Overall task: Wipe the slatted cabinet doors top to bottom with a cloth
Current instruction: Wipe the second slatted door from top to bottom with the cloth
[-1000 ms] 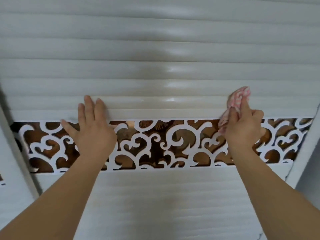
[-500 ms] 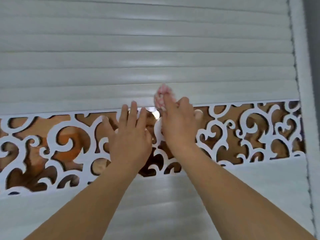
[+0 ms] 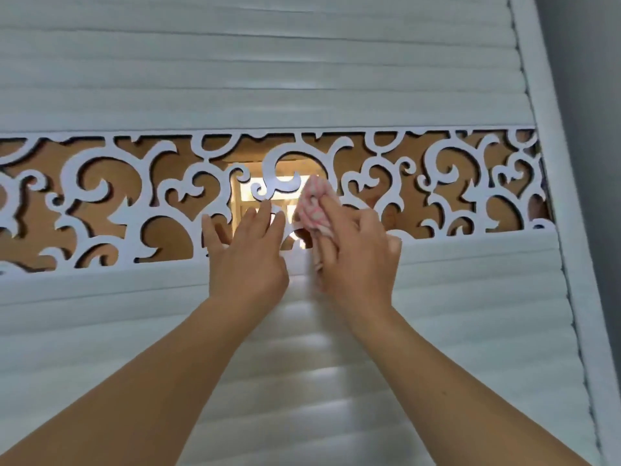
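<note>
Cloth (image 3: 314, 205) lower, now on fretwork (image 3: 100, 183).

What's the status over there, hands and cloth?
Left hand open, flat on the scrollwork band. Right hand grips the pink cloth, pressing it on the band. Slats above and below. Nothing in the way.

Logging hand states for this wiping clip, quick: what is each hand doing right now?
Left hand: open, fingers straight, resting on the scrollwork panel.
Right hand: closed, gripping the pink cloth against the panel.
</note>
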Action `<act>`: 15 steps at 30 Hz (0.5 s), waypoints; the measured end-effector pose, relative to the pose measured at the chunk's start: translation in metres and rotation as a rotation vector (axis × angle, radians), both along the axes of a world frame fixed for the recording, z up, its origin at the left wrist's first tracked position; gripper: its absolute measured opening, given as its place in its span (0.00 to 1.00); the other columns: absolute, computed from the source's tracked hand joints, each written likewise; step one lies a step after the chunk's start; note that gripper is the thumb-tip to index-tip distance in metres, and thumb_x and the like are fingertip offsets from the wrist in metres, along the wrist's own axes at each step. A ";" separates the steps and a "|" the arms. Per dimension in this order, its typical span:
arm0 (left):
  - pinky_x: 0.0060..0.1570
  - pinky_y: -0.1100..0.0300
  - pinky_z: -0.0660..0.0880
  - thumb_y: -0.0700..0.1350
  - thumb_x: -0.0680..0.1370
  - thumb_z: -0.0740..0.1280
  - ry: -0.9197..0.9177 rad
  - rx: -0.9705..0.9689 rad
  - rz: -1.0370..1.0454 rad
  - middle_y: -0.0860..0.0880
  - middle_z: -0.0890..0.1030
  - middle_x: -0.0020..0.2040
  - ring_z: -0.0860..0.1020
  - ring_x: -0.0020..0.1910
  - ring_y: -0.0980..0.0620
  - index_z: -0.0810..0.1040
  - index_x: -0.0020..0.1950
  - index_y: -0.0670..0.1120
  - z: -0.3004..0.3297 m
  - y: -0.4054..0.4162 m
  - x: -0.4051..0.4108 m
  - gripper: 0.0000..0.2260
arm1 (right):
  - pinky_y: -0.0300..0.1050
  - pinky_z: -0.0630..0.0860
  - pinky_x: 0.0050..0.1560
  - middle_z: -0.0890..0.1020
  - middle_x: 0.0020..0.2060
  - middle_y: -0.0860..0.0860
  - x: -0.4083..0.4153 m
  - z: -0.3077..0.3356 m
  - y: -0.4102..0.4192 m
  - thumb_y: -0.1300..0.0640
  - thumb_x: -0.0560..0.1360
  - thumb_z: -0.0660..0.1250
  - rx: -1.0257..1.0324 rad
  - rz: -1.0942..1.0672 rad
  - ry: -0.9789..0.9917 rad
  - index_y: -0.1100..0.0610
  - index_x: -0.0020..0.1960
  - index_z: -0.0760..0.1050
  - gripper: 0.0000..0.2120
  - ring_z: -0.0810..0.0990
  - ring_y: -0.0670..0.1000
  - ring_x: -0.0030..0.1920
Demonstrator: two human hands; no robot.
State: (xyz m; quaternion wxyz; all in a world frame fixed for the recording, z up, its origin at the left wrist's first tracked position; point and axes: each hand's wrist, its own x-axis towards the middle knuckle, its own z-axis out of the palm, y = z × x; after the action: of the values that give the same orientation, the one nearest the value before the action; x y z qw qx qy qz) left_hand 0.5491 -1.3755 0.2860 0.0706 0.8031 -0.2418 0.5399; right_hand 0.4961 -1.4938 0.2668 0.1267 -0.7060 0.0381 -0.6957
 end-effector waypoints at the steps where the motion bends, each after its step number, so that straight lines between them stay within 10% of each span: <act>1: 0.67 0.34 0.40 0.41 0.78 0.55 0.000 0.017 -0.007 0.52 0.50 0.77 0.48 0.75 0.52 0.54 0.75 0.52 0.000 0.002 0.001 0.25 | 0.45 0.57 0.50 0.71 0.47 0.49 0.000 -0.009 -0.011 0.51 0.79 0.60 0.037 0.005 0.043 0.41 0.72 0.63 0.23 0.72 0.51 0.49; 15: 0.69 0.37 0.40 0.30 0.69 0.62 -0.109 -0.138 -0.045 0.46 0.67 0.71 0.68 0.69 0.48 0.68 0.70 0.47 -0.048 0.017 0.012 0.30 | 0.48 0.58 0.45 0.71 0.40 0.57 0.038 -0.047 -0.023 0.56 0.73 0.71 0.134 -0.131 -0.057 0.49 0.68 0.73 0.24 0.71 0.58 0.39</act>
State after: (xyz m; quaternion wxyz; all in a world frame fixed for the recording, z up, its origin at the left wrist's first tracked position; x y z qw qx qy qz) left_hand 0.5607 -1.3589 0.2383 0.1246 0.7603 -0.2255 0.5963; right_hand 0.5339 -1.5168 0.2203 0.1290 -0.6720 0.1272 -0.7181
